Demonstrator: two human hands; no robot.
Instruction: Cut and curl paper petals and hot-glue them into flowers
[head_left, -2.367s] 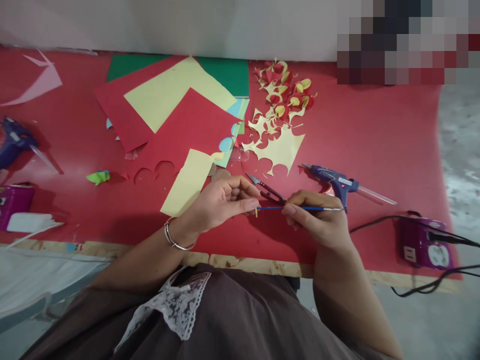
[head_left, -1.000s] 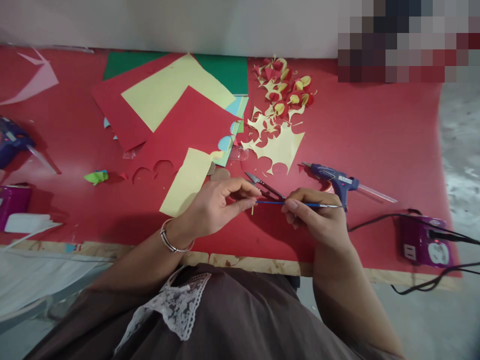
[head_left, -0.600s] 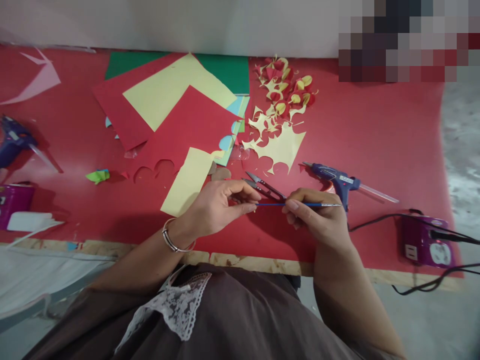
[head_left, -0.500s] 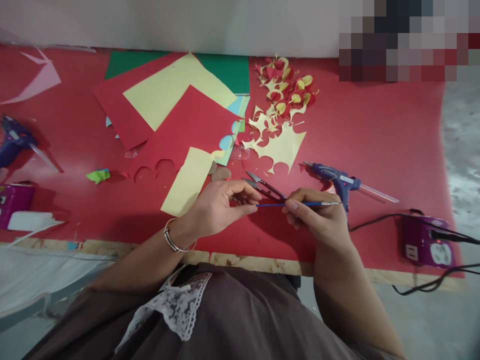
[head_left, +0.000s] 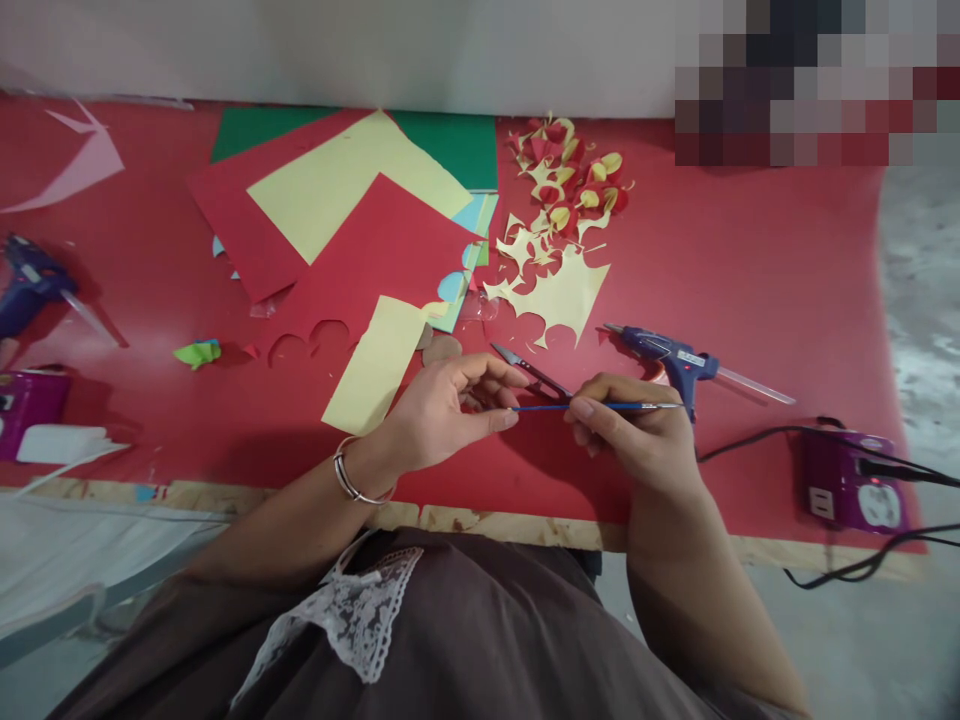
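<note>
A thin blue stick with a silver tip (head_left: 544, 408) runs level between my two hands. My right hand (head_left: 637, 425) is closed round it near the tipped end. My left hand (head_left: 450, 410) has its thumb and fingers curled at the other end of the stick; whether they pinch anything there is too small to tell. Just beyond the fingers lie small thread snips (head_left: 536, 372), partly covered by my left hand. A pale yellow paper strip (head_left: 375, 365) and brownish round pieces (head_left: 442, 348) are beside my left hand.
Red, yellow and green paper sheets (head_left: 360, 245) overlap at the back. Yellow scraps (head_left: 566, 290) and red-yellow paper shapes (head_left: 574, 185) lie right of them. A blue glue gun (head_left: 671, 360) is near my right hand, another (head_left: 34, 285) far left. Purple boxes (head_left: 855, 480) with cables stand at both sides.
My left fingers have shifted slightly and cover more of the snips. The right hand and the blue stick have hardly moved.
</note>
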